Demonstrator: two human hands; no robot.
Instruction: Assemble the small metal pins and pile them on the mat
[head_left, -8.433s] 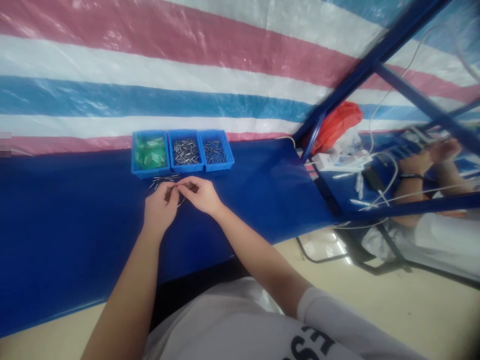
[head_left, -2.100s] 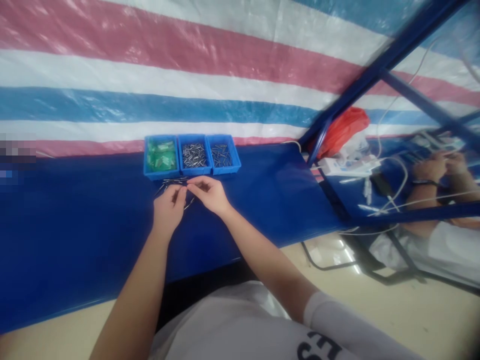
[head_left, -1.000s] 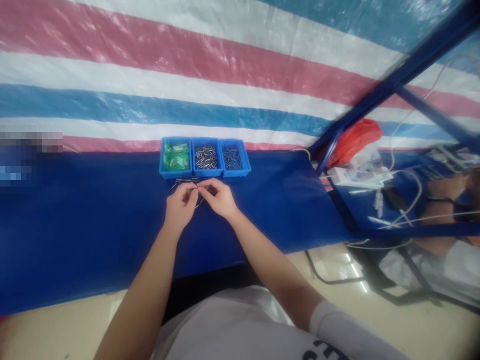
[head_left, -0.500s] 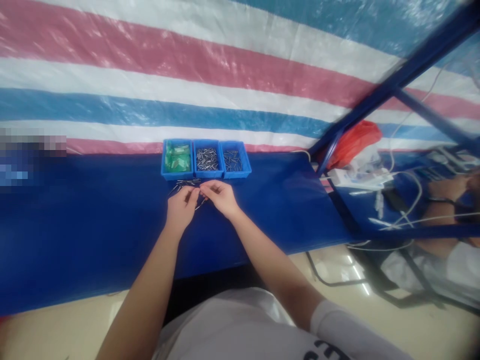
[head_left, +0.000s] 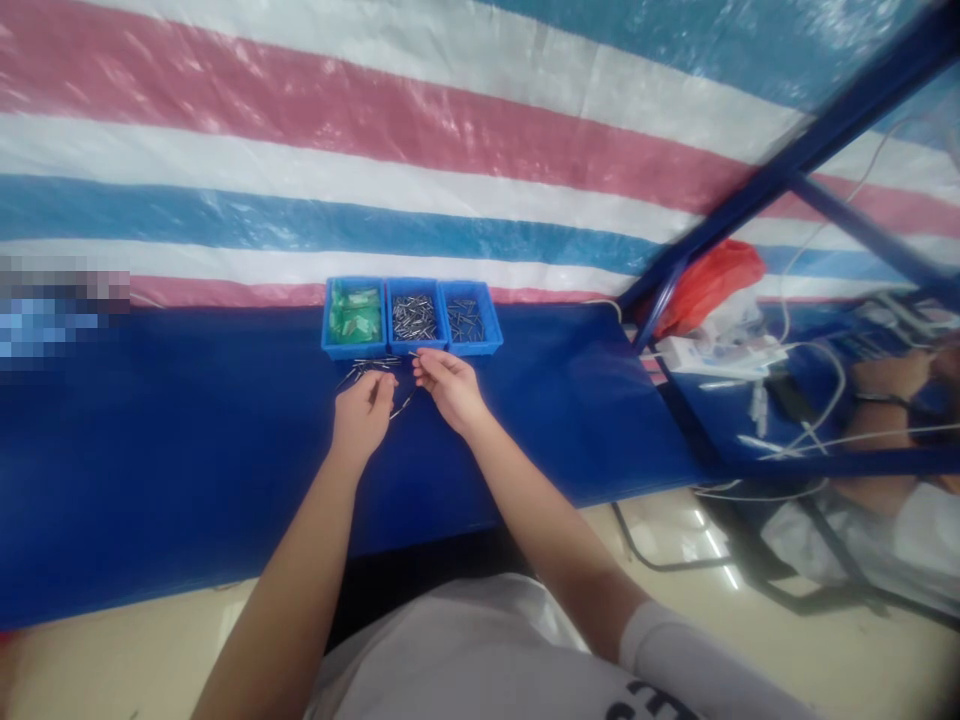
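My right hand (head_left: 454, 392) is closed in a pinch just in front of the bins, with the dark tip of a small metal pin (head_left: 413, 353) showing at its fingertips. To its left, my left hand (head_left: 361, 415) is closed, thumb against fingers; what it holds is hidden. Behind the left hand lies a loose pile of thin metal pins (head_left: 369, 366). Another thin metal piece (head_left: 403, 405) shows between the hands. The middle blue bin (head_left: 417, 347) holds many short metal pins, and the right blue bin (head_left: 475, 349) holds fewer, similar ones.
The left blue bin (head_left: 353, 352) contains green plastic packaging (head_left: 355, 315). All three bins stand on the blue table (head_left: 187, 450) near a striped sheet (head_left: 300, 150). To the right are a blue metal frame (head_left: 686, 425), a red bag (head_left: 712, 285), cables and another person's arm (head_left: 892, 400).
My right hand has moved away from my left, rightward and slightly toward the bins. A pin tip now shows at its fingers. My left hand has stayed almost still.
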